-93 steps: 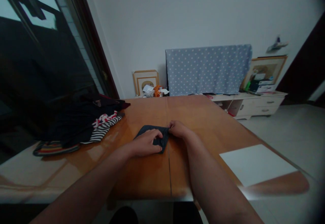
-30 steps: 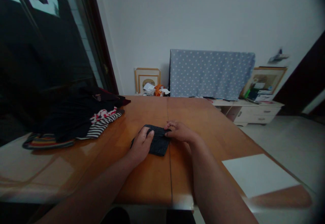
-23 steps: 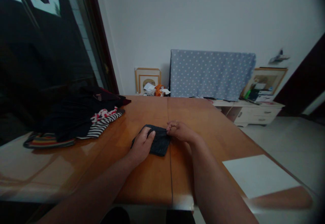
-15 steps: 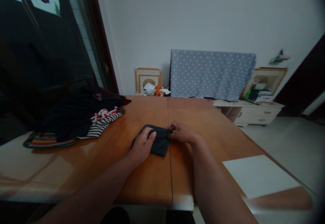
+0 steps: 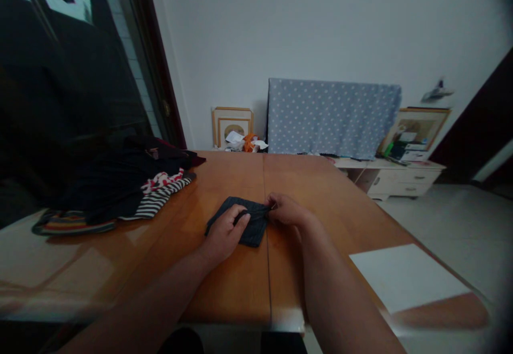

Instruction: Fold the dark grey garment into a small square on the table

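A small dark blue-grey folded cloth garment point(image 5: 255, 232) lies on the wooden table in front of me; its exact kind does not show. My left hand point(image 5: 227, 232) rests over its left part, with thumb and fingers closed on a fold in the middle. At the upper right corner, my right hand point(image 5: 284, 208) pinches the garment's edge between thumb and fingers. Part of the cloth is hidden under the left hand.
A heap of dark clothes point(image 5: 108, 183) lies on the table's left, a striped piece point(image 5: 158, 200) among them. A white sheet point(image 5: 406, 276) is near the right edge. Beyond the table stand a dotted blue cover point(image 5: 332, 116) and a white cabinet point(image 5: 404, 180).
My left thumb has shifted slightly right across the garment. The right hand keeps its pinch at the corner. The whole view has moved a little.
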`<state>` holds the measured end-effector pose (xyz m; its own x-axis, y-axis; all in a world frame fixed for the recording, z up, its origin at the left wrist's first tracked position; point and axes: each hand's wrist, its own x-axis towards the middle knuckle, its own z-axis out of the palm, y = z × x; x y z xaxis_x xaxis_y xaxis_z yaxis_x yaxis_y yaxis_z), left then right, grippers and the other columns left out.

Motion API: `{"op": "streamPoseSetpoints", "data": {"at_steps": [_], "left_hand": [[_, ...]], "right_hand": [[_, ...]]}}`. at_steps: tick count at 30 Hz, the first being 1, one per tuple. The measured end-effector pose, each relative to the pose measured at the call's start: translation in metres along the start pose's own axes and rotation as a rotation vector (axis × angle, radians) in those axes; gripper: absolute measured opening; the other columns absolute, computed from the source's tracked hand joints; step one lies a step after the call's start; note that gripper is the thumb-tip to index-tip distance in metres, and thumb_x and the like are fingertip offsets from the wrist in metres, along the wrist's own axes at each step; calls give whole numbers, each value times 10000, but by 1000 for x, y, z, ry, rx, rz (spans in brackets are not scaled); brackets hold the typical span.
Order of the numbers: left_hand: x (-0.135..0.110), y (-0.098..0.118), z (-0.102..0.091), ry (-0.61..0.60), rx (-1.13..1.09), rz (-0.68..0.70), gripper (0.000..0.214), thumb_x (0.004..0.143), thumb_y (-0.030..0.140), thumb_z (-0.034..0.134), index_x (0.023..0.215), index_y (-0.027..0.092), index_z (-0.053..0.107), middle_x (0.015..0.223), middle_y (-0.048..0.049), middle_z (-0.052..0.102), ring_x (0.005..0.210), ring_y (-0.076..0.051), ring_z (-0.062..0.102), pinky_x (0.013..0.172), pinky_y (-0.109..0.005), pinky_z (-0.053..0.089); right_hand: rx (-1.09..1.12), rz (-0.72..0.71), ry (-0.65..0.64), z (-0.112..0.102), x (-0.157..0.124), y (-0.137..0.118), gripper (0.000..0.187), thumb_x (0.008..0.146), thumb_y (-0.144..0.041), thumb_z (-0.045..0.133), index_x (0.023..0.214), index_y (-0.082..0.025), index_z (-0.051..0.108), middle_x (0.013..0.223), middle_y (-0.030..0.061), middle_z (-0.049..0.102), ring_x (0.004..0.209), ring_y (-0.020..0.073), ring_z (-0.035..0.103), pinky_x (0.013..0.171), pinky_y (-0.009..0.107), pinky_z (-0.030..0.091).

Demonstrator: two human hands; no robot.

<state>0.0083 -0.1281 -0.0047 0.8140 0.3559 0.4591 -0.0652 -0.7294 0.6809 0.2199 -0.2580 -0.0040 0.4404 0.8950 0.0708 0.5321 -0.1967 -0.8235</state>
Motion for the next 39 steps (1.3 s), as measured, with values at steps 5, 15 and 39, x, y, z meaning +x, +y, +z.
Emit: {"op": "streamPoseSetpoints", "data": {"at_steps": [5, 15, 39], "left_hand": [[-3, 0, 1, -45, 47, 67, 156, 973, 358, 546, 1006, 237, 639, 988, -18, 646, 950, -181, 612, 862, -326, 473], [-4, 0, -2, -95, 63, 163, 36, 867, 269, 655, 853, 238, 667, 1063, -40, 681, 1015, -200, 637, 902, -356, 493], [-3, 0, -2, -75, 33, 3, 61, 877, 300, 598, 897, 242, 602, 902, -8, 638, 895, -198, 589, 791, -320, 454]], "right_hand": [[5, -6, 28, 2, 5, 9, 197, 646, -75, 559, 800, -189, 605, 659, -46, 620, 579, 101, 551, 525, 189, 362], [-10, 36, 15, 1, 6, 13, 232, 629, -60, 548, 812, -187, 614, 661, -51, 611, 592, 98, 544, 550, 186, 370], [-67, 239, -31, -9, -8, -11, 81, 618, -180, 710, 639, -185, 631, 514, -40, 551, 515, 91, 450, 496, 207, 289]]}}
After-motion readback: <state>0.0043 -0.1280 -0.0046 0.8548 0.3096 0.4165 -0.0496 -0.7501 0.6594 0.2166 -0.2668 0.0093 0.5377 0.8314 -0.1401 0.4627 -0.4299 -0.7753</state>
